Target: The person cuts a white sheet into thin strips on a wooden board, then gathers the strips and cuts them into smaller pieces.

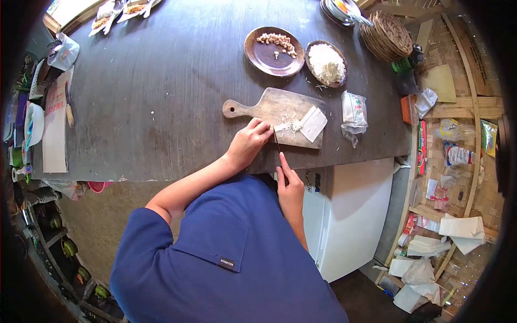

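A wooden cutting board (281, 99) with a handle lies near the table's front edge. On it are a small heap of thin white strips (293, 125) and flat white slices (313, 125) stacked at the right. My left hand (250, 142) rests at the board's lower left, fingers bent and pressed on a white piece (280, 127), which they partly cover. My right hand (291, 185) is closed around a knife (277, 141), its handle mostly hidden. The narrow blade points away from me, across the board's near edge beside my left fingertips.
Beyond the board stand a brown plate (264, 57) with small brownish pieces and a bowl (344, 78) heaped with white shreds. A plastic-wrapped packet (354, 112) lies to the right. Stacked wicker baskets (385, 36) sit at the far right. A white appliance (358, 210) stands below the table edge.
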Motion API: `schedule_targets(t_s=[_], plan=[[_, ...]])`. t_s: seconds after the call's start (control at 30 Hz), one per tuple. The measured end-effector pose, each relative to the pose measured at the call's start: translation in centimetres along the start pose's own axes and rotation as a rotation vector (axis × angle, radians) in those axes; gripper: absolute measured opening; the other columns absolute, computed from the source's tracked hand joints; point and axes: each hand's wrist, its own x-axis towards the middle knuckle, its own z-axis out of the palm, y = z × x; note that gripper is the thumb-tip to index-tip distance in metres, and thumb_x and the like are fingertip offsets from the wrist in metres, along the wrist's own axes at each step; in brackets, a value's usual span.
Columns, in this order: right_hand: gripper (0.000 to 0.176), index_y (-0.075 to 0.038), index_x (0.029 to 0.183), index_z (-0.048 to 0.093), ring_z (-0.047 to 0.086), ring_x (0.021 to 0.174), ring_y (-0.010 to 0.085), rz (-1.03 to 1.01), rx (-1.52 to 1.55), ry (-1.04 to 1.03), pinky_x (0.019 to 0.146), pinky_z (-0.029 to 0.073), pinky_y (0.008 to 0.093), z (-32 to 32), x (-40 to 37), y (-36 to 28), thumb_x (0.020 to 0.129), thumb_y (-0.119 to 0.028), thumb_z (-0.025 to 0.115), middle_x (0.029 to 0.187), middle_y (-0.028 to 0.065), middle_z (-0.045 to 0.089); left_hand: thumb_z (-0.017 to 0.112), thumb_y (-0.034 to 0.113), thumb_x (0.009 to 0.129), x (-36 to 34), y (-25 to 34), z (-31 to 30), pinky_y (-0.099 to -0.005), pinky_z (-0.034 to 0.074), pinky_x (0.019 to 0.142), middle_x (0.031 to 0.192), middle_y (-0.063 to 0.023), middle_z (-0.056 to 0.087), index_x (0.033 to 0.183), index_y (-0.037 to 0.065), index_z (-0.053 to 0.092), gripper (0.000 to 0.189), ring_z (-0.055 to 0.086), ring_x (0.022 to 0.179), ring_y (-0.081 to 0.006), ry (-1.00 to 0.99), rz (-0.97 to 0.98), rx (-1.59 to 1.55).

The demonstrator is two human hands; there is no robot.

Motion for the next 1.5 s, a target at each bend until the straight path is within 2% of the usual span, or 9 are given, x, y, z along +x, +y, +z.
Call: schedule_targets(t_s=[0.17, 0.3, 0.4, 0.7, 0.77, 0.83, 1.07, 1.3, 1.5], plan=[[0.044, -0.021, 0.151, 0.064, 0.063, 0.076, 0.0306, 0.023, 0.078, -0.025, 0.079, 0.053, 0.0393, 0.4, 1.6, -0.2, 0.107, -0.017, 0.066, 0.099, 0.0229, 0.07, 0.073, 0.009, 0.087, 0.0, 0.2, 0.0, -0.0359, 0.058, 0.095, 0.112, -0.0074, 0.068, 0.113, 0.004, 0.074, 0.026, 0.064, 0.113, -0.0273, -0.033, -0.034, 0.005], [0.045, -0.021, 0.152, 0.063, 0.065, 0.075, 0.0305, 0.024, -0.009, -0.044, 0.077, 0.054, 0.0406, -0.1, 1.0, -0.2, 0.107, -0.017, 0.066, 0.093, 0.0217, 0.071, 0.074, 0.01, 0.088, -0.1, -0.1, -0.1, -0.0357, 0.059, 0.093, 0.111, -0.0071, 0.068, 0.115, 0.005, 0.074, 0.028, 0.064, 0.111, -0.0272, 0.007, -0.022, -0.056], [0.046, -0.03, 0.153, 0.062, 0.066, 0.072, 0.0354, 0.011, 0.048, -0.004, 0.072, 0.052, 0.045, 0.7, 0.3, 0.9, 0.108, -0.023, 0.066, 0.083, 0.0177, 0.065, 0.074, 0.01, 0.087, -0.1, 0.0, 0.2, -0.0365, 0.059, 0.091, 0.11, -0.0066, 0.067, 0.115, 0.006, 0.074, 0.028, 0.065, 0.109, -0.0272, 0.023, -0.018, -0.018], [0.047, -0.031, 0.153, 0.062, 0.068, 0.075, 0.0377, -0.012, 0.045, 0.011, 0.071, 0.053, 0.0461, 0.5, 0.0, 0.6, 0.107, -0.023, 0.067, 0.085, 0.0174, 0.067, 0.072, 0.008, 0.088, -0.6, -0.5, -0.2, -0.0369, 0.058, 0.097, 0.113, -0.0078, 0.067, 0.12, 0.005, 0.073, 0.032, 0.064, 0.114, -0.0282, 0.01, 0.02, -0.019], [0.046, -0.024, 0.151, 0.064, 0.063, 0.072, 0.031, 0.003, 0.037, 0.019, 0.074, 0.053, 0.041, 0.9, 0.5, 0.4, 0.106, -0.016, 0.067, 0.084, 0.0186, 0.064, 0.067, 0.01, 0.085, -0.5, -0.6, 0.0, -0.0355, 0.058, 0.098, 0.119, -0.0092, 0.066, 0.123, 0.001, 0.07, 0.039, 0.062, 0.117, -0.0288, 0.0, 0.052, 0.01], [0.047, -0.024, 0.152, 0.063, 0.063, 0.072, 0.0331, -0.004, 0.044, 0.0, 0.074, 0.053, 0.041, 1.1, 1.8, 0.5, 0.106, -0.016, 0.067, 0.085, 0.0191, 0.065, 0.066, 0.01, 0.085, -0.4, -0.3, -0.2, -0.0354, 0.058, 0.098, 0.118, -0.0092, 0.066, 0.121, 0.001, 0.071, 0.038, 0.062, 0.118, -0.0289, -0.043, 0.025, 0.042], [0.045, -0.032, 0.152, 0.063, 0.069, 0.072, 0.0381, -0.061, -0.049, 0.031, 0.068, 0.055, 0.0493, 0.5, -0.1, 0.7, 0.108, -0.025, 0.065, 0.083, 0.0171, 0.064, 0.067, 0.008, 0.086, -0.5, -0.1, -0.4, -0.0367, 0.058, 0.097, 0.116, -0.0091, 0.067, 0.12, 0.002, 0.073, 0.035, 0.063, 0.117, -0.0292, -0.002, 0.006, 0.013], [0.045, -0.026, 0.152, 0.064, 0.065, 0.072, 0.0354, -0.091, 0.044, 0.04, 0.072, 0.051, 0.046, 0.8, 2.5, -0.1, 0.107, -0.019, 0.066, 0.082, 0.0201, 0.065, 0.067, 0.01, 0.085, -0.7, -0.1, -0.4, -0.0352, 0.058, 0.098, 0.118, -0.0084, 0.068, 0.118, 0.002, 0.073, 0.034, 0.063, 0.12, -0.0278, -0.027, -0.039, -0.027], [0.046, -0.03, 0.153, 0.062, 0.066, 0.07, 0.035, -0.033, -0.024, 0.013, 0.07, 0.053, 0.0463, 0.8, 1.3, 0.5, 0.108, -0.022, 0.066, 0.083, 0.0164, 0.065, 0.067, 0.011, 0.086, -0.7, 0.1, -0.3, -0.0358, 0.058, 0.098, 0.118, -0.0084, 0.067, 0.118, 0.002, 0.072, 0.034, 0.062, 0.119, -0.0272, -0.014, -0.04, -0.018]])
